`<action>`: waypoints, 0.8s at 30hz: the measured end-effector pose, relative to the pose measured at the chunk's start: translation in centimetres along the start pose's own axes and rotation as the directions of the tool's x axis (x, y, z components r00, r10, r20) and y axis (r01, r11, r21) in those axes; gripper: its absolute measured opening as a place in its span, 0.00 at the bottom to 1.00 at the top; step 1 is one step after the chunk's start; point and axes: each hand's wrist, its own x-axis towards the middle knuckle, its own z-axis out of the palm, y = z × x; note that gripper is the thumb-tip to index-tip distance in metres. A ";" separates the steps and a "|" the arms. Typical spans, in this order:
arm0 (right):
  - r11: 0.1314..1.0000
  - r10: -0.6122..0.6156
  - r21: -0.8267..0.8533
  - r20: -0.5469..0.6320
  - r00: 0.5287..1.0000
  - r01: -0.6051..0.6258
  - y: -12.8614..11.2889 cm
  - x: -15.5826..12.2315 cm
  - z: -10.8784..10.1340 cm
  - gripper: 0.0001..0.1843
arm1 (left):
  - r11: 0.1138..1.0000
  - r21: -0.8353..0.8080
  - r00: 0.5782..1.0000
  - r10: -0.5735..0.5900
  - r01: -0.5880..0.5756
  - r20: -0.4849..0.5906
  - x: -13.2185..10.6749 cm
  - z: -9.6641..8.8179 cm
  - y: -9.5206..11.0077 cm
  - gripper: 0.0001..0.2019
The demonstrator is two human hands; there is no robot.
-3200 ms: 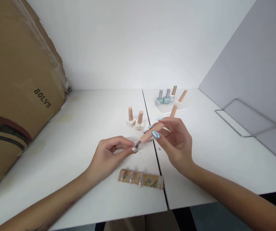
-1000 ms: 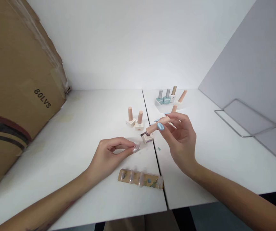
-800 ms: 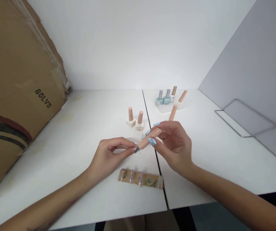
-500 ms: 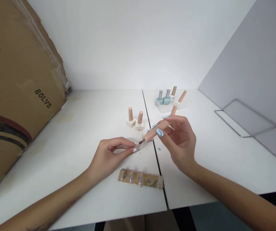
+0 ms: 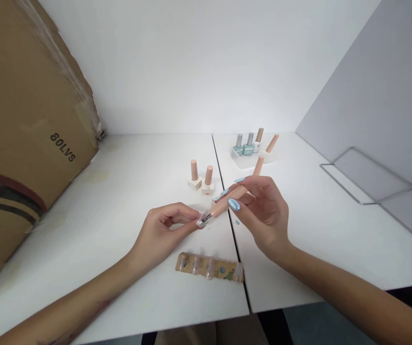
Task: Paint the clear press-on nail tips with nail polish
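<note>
My left hand [image 5: 165, 233] pinches a small clear false nail tip [image 5: 201, 220] between thumb and forefinger. My right hand [image 5: 263, 213], with glossy blue nails, holds a peach nail polish cap [image 5: 229, 201] with its dark brush [image 5: 206, 218] against that nail tip. An open cream bottle base [image 5: 214, 203] sits just beyond the brush, mostly hidden by the cap and my fingers. Two capped peach bottles [image 5: 197, 178] stand on the table close by.
A strip of clear nail tips [image 5: 209, 268] lies in front of my hands. Teal and white polish bottles [image 5: 244, 146] stand on a clear tray [image 5: 249, 160] at the back. A cardboard box [image 5: 29, 105] looms left; a wire stand [image 5: 366, 176] lies right.
The brush has come up from the open bottle base, where it was a moment ago, and now rests on the nail tip. My right hand has moved left and slightly down.
</note>
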 end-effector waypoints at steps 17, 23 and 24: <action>1.000 0.006 -0.029 -0.118 0.993 -0.010 0.2 0.1 0.0 0.12 | 1.000 -0.014 1.000 -0.012 0.012 0.000 0.0 0.0 0.1 0.01; 0.999 -0.007 0.044 -0.028 1.000 0.008 0.1 -0.2 -0.1 0.13 | 1.000 -0.009 1.000 -0.005 0.005 0.010 0.1 0.1 0.1 0.02; 0.999 0.000 0.054 0.013 1.000 -0.001 0.1 -0.3 0.0 0.13 | 1.000 -0.009 1.000 0.006 -0.005 0.013 0.0 0.1 0.1 0.02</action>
